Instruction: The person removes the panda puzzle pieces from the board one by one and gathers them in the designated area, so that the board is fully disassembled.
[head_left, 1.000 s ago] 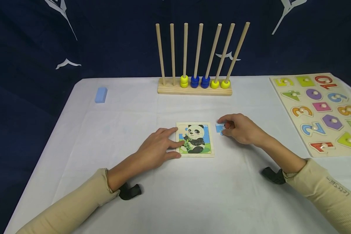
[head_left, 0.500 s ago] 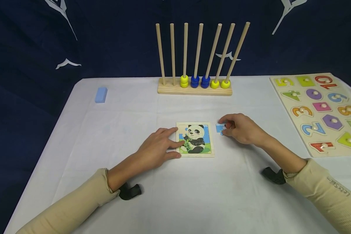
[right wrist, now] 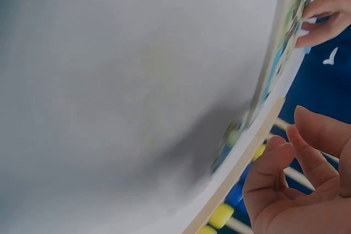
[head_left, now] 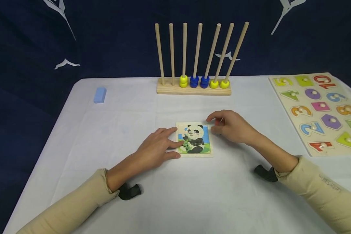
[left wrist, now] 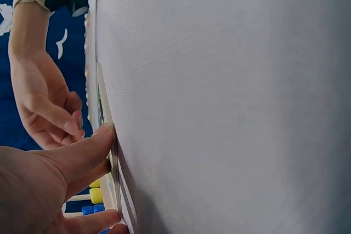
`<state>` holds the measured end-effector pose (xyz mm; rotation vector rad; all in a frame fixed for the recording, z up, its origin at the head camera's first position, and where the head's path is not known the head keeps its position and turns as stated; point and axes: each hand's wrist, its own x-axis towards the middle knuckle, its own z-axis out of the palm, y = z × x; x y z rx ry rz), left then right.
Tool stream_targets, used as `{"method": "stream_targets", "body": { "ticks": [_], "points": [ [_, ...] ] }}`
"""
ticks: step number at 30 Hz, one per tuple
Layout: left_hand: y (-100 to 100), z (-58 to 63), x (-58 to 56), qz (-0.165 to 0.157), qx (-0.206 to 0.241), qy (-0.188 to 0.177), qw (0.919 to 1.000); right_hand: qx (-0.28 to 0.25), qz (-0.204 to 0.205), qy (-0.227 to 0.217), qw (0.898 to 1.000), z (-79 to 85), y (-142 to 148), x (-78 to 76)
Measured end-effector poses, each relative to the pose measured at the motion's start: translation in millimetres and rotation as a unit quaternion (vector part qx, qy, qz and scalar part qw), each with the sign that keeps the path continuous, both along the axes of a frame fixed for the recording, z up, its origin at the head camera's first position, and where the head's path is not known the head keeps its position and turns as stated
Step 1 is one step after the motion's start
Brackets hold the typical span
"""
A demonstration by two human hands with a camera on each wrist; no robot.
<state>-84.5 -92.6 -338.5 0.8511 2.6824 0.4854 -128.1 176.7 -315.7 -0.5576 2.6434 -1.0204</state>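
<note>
A small square panda jigsaw puzzle [head_left: 195,138] in a pale wooden frame lies flat on the white table. My left hand [head_left: 156,146] rests on its left side, fingers extended, with the thumb at the frame's near left edge. My right hand [head_left: 232,126] hovers by the frame's upper right corner. Its fingers [right wrist: 269,165] are loosely bent and apart from the thumb, and I see nothing between them. A blurred, blue-and-green piece [right wrist: 225,149] lies beyond the puzzle in the right wrist view. From the head view this piece cannot be seen, perhaps because the right hand covers it.
Behind the puzzle stands a wooden bead rack [head_left: 194,90] with tall pegs and yellow and blue beads. A number-and-shape board [head_left: 305,125] lies at the right. Toward the back left is a light blue block [head_left: 100,95]. A dark cloth [head_left: 120,39] hangs behind the table.
My right hand has let go of the blue jigsaw piece and shifted left toward the puzzle's upper right corner. My left hand stays on the puzzle.
</note>
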Motion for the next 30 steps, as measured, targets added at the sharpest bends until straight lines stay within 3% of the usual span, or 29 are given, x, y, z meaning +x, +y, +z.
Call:
{"method": "stream_targets", "body": {
  "ticks": [7, 13, 18, 30],
  "points": [
    [0, -0.1, -0.4, 0.002, -0.003, -0.006, 1.0, -0.013, 0.032, -0.011, 0.999, -3.4, -29, 0.2],
    [-2, -1.0, -1.1, -0.005, -0.001, 0.001, 1.0, 0.03, 0.068, -0.027, 0.997, -9.3, -45, -2.2],
    [-2, -1.1, -1.2, -0.008, 0.001, 0.004, 1.0, 0.065, 0.084, -0.032, 0.994, -11.4, -50, -2.4],
    [-3, -1.5, -1.1, -0.008, 0.002, 0.007, 0.9999, 0.066, 0.093, -0.037, 0.993, -11.7, -54, -5.3]
  ]
}}
